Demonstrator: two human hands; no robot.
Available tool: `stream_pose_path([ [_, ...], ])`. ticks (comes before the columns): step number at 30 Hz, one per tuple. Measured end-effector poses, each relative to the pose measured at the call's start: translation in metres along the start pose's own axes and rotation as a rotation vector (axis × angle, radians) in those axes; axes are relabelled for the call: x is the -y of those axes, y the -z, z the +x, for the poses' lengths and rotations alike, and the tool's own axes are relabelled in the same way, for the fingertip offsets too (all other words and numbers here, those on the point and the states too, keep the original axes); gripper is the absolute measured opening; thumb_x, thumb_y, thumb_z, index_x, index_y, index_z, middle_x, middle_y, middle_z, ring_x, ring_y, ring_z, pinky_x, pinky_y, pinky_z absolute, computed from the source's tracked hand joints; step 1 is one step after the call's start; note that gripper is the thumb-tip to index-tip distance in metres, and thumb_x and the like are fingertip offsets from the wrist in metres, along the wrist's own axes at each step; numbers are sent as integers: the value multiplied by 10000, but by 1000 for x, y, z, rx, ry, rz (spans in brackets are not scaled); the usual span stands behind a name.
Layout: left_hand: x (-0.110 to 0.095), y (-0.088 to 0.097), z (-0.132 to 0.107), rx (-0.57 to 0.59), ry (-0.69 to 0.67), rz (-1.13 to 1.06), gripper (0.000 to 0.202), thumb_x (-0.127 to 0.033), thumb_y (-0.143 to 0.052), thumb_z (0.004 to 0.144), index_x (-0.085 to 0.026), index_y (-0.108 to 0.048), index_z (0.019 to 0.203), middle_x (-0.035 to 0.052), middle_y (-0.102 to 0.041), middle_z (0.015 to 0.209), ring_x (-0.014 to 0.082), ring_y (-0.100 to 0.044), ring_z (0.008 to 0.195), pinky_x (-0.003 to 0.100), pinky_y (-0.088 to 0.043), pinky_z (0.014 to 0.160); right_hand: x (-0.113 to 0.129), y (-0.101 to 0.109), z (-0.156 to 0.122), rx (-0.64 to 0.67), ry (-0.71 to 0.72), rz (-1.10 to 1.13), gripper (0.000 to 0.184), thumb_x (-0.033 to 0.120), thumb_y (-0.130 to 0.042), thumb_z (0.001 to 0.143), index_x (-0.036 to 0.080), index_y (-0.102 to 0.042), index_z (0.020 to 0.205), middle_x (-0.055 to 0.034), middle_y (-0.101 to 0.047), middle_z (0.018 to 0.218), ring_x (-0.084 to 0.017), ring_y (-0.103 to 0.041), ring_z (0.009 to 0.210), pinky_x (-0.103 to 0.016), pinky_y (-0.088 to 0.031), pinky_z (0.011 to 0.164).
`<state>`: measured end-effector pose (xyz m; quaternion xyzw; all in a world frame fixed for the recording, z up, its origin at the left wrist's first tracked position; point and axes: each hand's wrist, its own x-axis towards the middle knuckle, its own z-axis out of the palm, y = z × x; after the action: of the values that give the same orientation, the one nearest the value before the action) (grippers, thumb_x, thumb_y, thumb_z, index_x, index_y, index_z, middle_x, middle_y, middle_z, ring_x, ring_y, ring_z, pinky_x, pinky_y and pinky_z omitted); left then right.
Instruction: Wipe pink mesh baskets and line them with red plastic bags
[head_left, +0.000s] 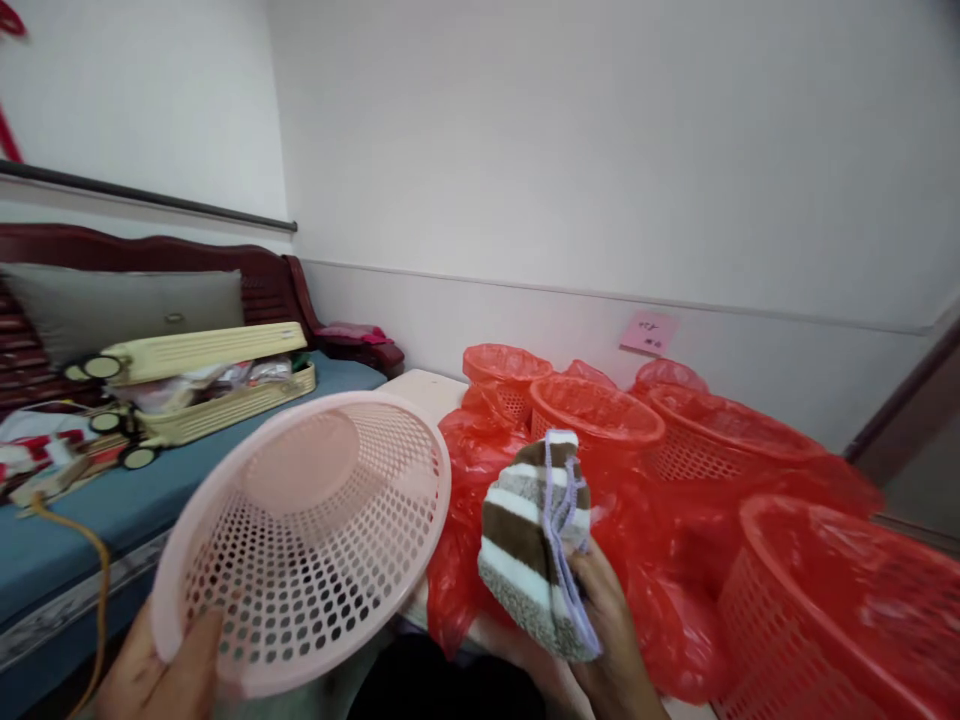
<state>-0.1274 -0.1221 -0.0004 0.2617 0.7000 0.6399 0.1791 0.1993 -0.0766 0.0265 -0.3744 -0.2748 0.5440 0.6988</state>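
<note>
Pale pink plastic basket [322, 535] full of holes is tilting open-side toward the wearer, the left hand [169, 665] gripping its near rim. Over to the right of that, the right hand [604, 605] is clutching a folded striped towel [525, 545], brown, white and grey with lilac edging. Just beyond that hand and off to its right, baskets [780, 610] lined with red plastic bags [487, 450] are crowding together. Way past the left hand, a cream wheeled suitcase [210, 350] is gaping open on a bed [142, 510].

A home, shown by the wooden-backed bed or settee [176, 482], grey pillow [142, 300] and open suitcase [214, 350].
</note>
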Motion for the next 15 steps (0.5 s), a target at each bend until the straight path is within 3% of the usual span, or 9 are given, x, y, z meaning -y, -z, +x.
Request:
stream_pose_path([
  [2, -8, 0, -7, 42, -48, 76, 577, -470, -610, 757, -281, -586, 1301, 2, -689, 1037, 294, -616, 1101, 503, -413, 1079, 6, -17, -5, 39, 112, -117, 451, 360, -765, 691, 190, -662, 1096, -61, -741, 972, -216, -694, 832, -300, -551, 739],
  [4, -8, -1, -13, 93, -205, 126, 530, -453, -561, 808, -300, -574, 1314, 0, -675, 1107, 276, -583, 1173, 453, -378, 1120, 6, -36, -12, 125, 269, -277, 373, 348, -688, 774, 192, -641, 1109, -59, -722, 976, -196, -680, 844, -279, -545, 739],
  [7, -2, -6, -20, 222, -508, 131, 476, -380, -516, 863, -335, -542, 1337, -30, -584, 1342, 221, -502, 1295, 350, -333, 1151, -1, -67, -22, 274, 647, -620, 321, 243, -572, 819, 187, -631, 1129, -69, -677, 974, -204, -647, 898, -324, -539, 802],
  [10, 6, -9, -23, 313, -796, 139, 479, -255, -502, 888, -360, -507, 1355, -64, -470, 1471, 148, -434, 1356, 254, -295, 1152, -6, -94, -27, 407, 1045, -1008, 498, 206, -593, 768, 195, -576, 1266, -137, -570, 1233, -289, -514, 1180, -469, -436, 1010],
  [12, 8, -8, -23, 318, -937, 164, 506, -187, -498, 887, -369, -495, 1360, -69, -440, 1495, 125, -423, 1362, 226, -286, 1149, -6, -106, -27, 488, 1157, -1196, 596, 228, -621, 750, 200, -521, 1337, -152, -478, 1352, -325, -410, 1277, -536, -334, 1081],
  [15, 6, -3, -19, 330, -1068, 214, 553, -153, -500, 874, -360, -470, 1386, -51, -391, 1532, 147, -408, 1377, 257, -279, 1161, -4, -113, -20, 565, 1160, -1343, 694, 216, -623, 722, 188, -450, 1393, -139, -515, 1287, -317, -447, 1192, -556, -322, 1050],
])
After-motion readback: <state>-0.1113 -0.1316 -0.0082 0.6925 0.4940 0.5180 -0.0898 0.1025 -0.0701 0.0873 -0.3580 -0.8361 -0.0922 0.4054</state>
